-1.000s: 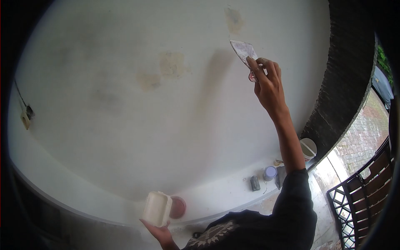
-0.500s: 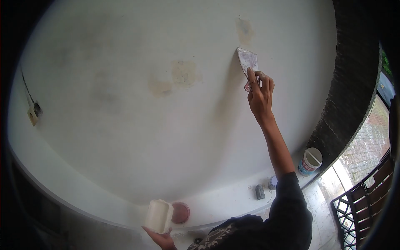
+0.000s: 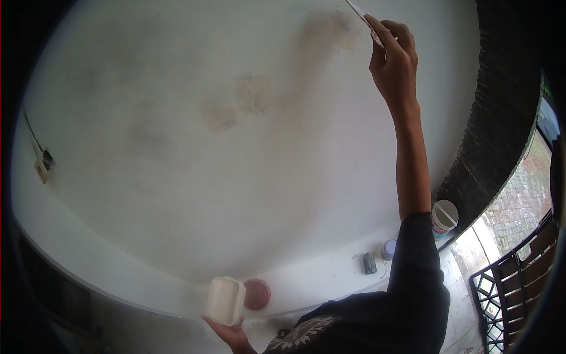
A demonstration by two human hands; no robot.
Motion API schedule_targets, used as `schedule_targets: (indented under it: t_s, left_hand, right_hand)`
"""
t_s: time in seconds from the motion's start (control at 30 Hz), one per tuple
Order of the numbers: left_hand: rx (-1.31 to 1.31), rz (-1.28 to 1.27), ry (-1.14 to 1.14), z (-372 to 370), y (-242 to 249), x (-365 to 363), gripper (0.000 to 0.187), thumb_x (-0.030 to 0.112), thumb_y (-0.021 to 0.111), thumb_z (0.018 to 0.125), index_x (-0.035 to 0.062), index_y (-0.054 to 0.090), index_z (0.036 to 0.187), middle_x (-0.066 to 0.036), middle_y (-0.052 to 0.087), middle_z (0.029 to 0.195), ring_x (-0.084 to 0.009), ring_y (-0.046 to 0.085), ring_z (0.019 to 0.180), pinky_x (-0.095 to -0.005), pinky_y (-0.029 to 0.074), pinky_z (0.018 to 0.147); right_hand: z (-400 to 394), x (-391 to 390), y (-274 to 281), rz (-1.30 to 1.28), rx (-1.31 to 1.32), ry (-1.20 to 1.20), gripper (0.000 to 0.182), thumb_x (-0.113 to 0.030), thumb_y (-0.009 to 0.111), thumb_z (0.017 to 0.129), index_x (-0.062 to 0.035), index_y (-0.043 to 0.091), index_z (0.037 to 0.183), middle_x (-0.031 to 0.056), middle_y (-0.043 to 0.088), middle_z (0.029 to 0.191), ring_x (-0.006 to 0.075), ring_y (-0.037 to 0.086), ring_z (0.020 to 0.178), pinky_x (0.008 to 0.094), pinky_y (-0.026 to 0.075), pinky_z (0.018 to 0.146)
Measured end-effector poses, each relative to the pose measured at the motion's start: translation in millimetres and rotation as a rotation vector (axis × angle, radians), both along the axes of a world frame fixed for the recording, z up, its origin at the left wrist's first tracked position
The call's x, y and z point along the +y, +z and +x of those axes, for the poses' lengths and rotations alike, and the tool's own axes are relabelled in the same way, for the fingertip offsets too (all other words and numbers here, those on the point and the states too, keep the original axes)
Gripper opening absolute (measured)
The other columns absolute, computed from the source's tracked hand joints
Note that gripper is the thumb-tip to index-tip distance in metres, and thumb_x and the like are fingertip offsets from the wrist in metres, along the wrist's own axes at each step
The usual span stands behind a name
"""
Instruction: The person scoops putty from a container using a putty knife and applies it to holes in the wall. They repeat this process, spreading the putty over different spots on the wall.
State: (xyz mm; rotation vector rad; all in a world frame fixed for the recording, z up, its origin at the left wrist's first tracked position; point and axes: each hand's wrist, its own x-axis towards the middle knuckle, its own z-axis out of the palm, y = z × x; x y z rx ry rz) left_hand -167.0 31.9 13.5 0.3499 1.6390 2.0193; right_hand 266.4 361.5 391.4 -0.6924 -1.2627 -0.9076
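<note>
High on the right, my right hand (image 3: 396, 65) grips a putty knife (image 3: 359, 10) whose blade reaches the top edge of the view. A brownish patch (image 3: 343, 32) on the white wall (image 3: 177, 177) lies just left of and below the blade. At the bottom, my left hand (image 3: 233, 335) supports an off-white rectangular tray (image 3: 224, 301) from below. Two more beige patches, a squarish one (image 3: 254, 93) and a fainter one (image 3: 219, 117), show on the wall further left.
A red round container (image 3: 257, 294) stands on the ledge beside the tray. Further right are a dark block (image 3: 369, 264), a small jar (image 3: 388, 249) and a white bucket (image 3: 444, 216). A socket (image 3: 41, 170) hangs at far left; a dark gate (image 3: 519, 289) is at lower right.
My right hand has moved up and slightly right with the putty knife, and the arm is stretched higher. My left hand and the tray stay nearly in place.
</note>
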Motion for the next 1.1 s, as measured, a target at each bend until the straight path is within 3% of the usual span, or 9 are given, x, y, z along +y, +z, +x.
schedule_targets:
  t_s: [0.13,0.4,0.5,0.7,0.73,0.77,0.8,1.0,1.1]
  left_hand:
    - [-0.048,-0.048,-0.014,11,18,7,0.086,0.077,0.041,0.084,0.0213,0.026,0.147,-0.002,0.027,0.152,-0.0275,0.028,0.136,-0.0546,0.034,0.087]
    - [-0.099,-0.004,-0.045,12,16,11,0.086,0.078,0.043,0.082,0.0214,0.029,0.145,-0.001,0.031,0.149,-0.0255,0.033,0.129,-0.0507,0.035,0.082]
    - [-0.065,-0.013,-0.067,14,20,14,0.084,0.077,0.043,0.083,0.0212,0.03,0.145,-0.001,0.033,0.148,-0.0252,0.035,0.128,-0.0493,0.036,0.08]
    - [-0.145,0.0,-0.052,21,31,16,0.081,0.076,0.042,0.084,0.0213,0.033,0.142,-0.001,0.037,0.145,-0.0246,0.039,0.125,-0.0477,0.037,0.076]
    - [-0.087,-0.036,-0.01,22,31,17,0.081,0.076,0.042,0.083,0.0213,0.034,0.142,-0.001,0.038,0.144,-0.0246,0.039,0.124,-0.0475,0.037,0.075]
    - [-0.085,-0.031,-0.01,21,29,16,0.081,0.076,0.042,0.083,0.0213,0.034,0.142,-0.001,0.038,0.144,-0.0246,0.039,0.124,-0.0475,0.037,0.075]
    - [-0.059,-0.025,-0.036,20,24,13,0.081,0.077,0.042,0.083,0.0213,0.034,0.142,-0.001,0.039,0.144,-0.0249,0.04,0.124,-0.0476,0.037,0.075]
    - [-0.084,-0.008,-0.063,20,22,5,0.081,0.077,0.042,0.083,0.0214,0.035,0.141,0.0,0.039,0.143,-0.0253,0.04,0.124,-0.0472,0.037,0.075]
    - [-0.133,0.009,-0.075,16,24,3,0.08,0.077,0.042,0.083,0.0216,0.035,0.141,0.0,0.039,0.143,-0.025,0.041,0.123,-0.0464,0.037,0.074]
  right_hand:
    - [-1,20,2,0.003,-0.093,-0.131,0.05,0.01,0.063,0.076,-0.0144,0.066,0.119,0.005,0.06,0.105,0.0225,0.057,0.09,0.0381,0.047,0.086]
    - [-6,4,-81,-0.266,-0.19,-0.095,0.043,0.006,0.067,0.075,-0.0084,0.066,0.116,0.0062,0.059,0.097,0.0247,0.055,0.086,0.0377,0.048,0.079]
    - [1,-44,-50,-0.355,-0.158,0.025,0.032,0.006,0.065,0.079,-0.0061,0.07,0.107,0.0064,0.058,0.084,0.0231,0.056,0.078,0.0366,0.048,0.074]
    - [15,-24,32,-0.011,-0.163,-0.05,0.036,0.008,0.063,0.081,-0.008,0.069,0.112,0.0088,0.063,0.096,0.0251,0.06,0.089,0.0359,0.051,0.077]
    - [11,-22,41,-0.087,-0.15,0.032,0.025,-0.012,0.067,0.082,-0.0069,0.069,0.107,0.0133,0.065,0.097,0.0274,0.061,0.093,0.0393,0.049,0.081]
    - [10,-18,48,-0.16,-0.14,0.115,0.032,-0.032,0.071,0.084,-0.0057,0.07,0.101,0.0178,0.066,0.098,0.0297,0.062,0.097,0.0427,0.048,0.084]
    - [10,-5,43,-0.026,-0.247,-0.096,0.036,0.008,0.062,0.082,-0.0086,0.068,0.113,0.008,0.063,0.1,0.0263,0.06,0.091,0.0359,0.052,0.081]
    - [7,-13,-33,-0.413,-0.28,-0.033,0.024,0.002,0.06,0.086,-0.0066,0.07,0.107,0.0072,0.064,0.096,0.0247,0.06,0.091,0.0375,0.051,0.082]
    - [15,-52,-24,-0.584,-0.278,0.049,0.023,-0.001,0.059,0.088,-0.0052,0.069,0.109,0.008,0.064,0.096,0.0241,0.06,0.089,0.0384,0.052,0.082]
